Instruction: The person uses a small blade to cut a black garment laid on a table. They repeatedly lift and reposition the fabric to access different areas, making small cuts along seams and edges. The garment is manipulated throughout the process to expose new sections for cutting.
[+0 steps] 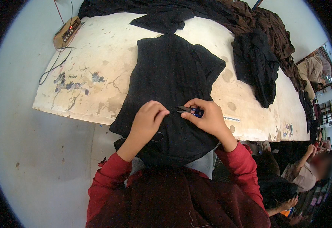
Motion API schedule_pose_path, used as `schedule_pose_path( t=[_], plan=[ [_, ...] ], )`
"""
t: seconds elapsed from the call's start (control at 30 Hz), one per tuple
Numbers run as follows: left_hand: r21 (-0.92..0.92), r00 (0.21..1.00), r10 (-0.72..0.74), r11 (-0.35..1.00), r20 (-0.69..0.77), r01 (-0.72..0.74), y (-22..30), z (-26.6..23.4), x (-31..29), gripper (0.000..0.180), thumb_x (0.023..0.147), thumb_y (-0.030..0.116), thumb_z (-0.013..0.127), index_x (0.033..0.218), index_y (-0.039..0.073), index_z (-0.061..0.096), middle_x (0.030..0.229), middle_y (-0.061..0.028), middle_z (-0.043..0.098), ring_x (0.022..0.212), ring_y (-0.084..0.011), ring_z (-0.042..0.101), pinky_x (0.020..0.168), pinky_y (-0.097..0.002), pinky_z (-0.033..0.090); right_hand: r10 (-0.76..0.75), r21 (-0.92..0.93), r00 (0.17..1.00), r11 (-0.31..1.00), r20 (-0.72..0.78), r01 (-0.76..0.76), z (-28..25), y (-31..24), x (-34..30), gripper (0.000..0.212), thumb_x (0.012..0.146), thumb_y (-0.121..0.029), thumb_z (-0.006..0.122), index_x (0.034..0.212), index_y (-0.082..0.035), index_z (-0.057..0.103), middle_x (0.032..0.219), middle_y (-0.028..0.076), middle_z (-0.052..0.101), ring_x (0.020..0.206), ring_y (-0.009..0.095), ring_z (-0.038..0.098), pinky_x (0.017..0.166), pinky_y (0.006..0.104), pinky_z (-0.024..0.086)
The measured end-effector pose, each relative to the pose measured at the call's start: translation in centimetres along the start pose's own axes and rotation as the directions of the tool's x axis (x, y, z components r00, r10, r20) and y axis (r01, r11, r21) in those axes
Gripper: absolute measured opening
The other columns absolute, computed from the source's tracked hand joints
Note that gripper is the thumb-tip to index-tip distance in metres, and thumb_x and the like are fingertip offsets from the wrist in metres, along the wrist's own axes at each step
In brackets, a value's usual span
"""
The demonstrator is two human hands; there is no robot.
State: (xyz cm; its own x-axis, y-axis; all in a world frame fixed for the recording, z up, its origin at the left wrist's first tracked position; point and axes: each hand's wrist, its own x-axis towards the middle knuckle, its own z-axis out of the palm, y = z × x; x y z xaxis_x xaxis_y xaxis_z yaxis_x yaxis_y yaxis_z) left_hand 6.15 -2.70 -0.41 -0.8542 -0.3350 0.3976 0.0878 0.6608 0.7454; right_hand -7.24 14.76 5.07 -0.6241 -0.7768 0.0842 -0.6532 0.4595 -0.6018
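Observation:
A black garment [169, 76] lies spread on the table in front of me, its near end hanging over the edge toward my lap. In my right hand [208, 117] I hold small thread snips [197, 112] with a dark blue handle, their blades pointing left just above the cloth. My left hand [148, 119] is closed, thumb and fingertips pinched together over the garment near the blade tips. What the pinch holds is too small to make out. A pale loose thread [159, 137] shows on the cloth by my left wrist.
The stained pale tabletop [97, 49] carries more black cloth [255, 64] at right and dark brown cloth [274, 32] behind it. A tan box with a red light [67, 33] and a cable sit at the far left. Another person [303, 173] sits at the lower right.

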Motion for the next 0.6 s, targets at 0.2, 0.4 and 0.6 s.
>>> schedule_pose_path(
  t=[0.2,0.4,0.6],
  plan=[
    [-0.205,0.99,-0.126,0.973,-0.065,0.11,0.2,-0.3,0.2,0.011,0.093,0.011,0.063,0.093,0.001,0.063,0.093,-0.0086,0.064,0.081,-0.0186,0.062,0.071,-0.0293,0.049,-0.049,0.036,0.999,0.998,0.012,0.049,-0.4,-0.9,0.0,0.028,0.076,-0.039,0.078,0.09,-0.015,0.073,0.071,0.006,0.068,0.063,0.024,0.067,0.059,0.0346,0.052],
    [-0.241,0.99,-0.119,0.966,-0.078,0.097,0.0,-0.3,0.2,0.011,0.094,0.012,0.062,0.094,0.001,0.064,0.095,-0.0084,0.064,0.081,-0.0188,0.062,0.072,-0.0287,0.048,-0.062,-0.093,0.994,0.993,0.086,0.07,-0.2,-2.9,0.8,0.029,0.076,-0.036,0.079,0.091,-0.011,0.075,0.074,0.007,0.07,0.064,0.022,0.068,0.06,0.0317,0.05],
    [-0.252,0.99,-0.119,0.963,-0.072,0.097,-0.1,-0.2,0.2,0.01,0.093,0.011,0.063,0.094,0.001,0.065,0.095,-0.0082,0.065,0.082,-0.0189,0.063,0.073,-0.0288,0.048,-0.066,-0.186,0.989,0.978,0.133,0.091,-0.6,-3.8,1.4,0.026,0.077,-0.035,0.078,0.089,-0.012,0.075,0.076,0.008,0.071,0.065,0.026,0.069,0.06,0.0341,0.051]
  ],
)
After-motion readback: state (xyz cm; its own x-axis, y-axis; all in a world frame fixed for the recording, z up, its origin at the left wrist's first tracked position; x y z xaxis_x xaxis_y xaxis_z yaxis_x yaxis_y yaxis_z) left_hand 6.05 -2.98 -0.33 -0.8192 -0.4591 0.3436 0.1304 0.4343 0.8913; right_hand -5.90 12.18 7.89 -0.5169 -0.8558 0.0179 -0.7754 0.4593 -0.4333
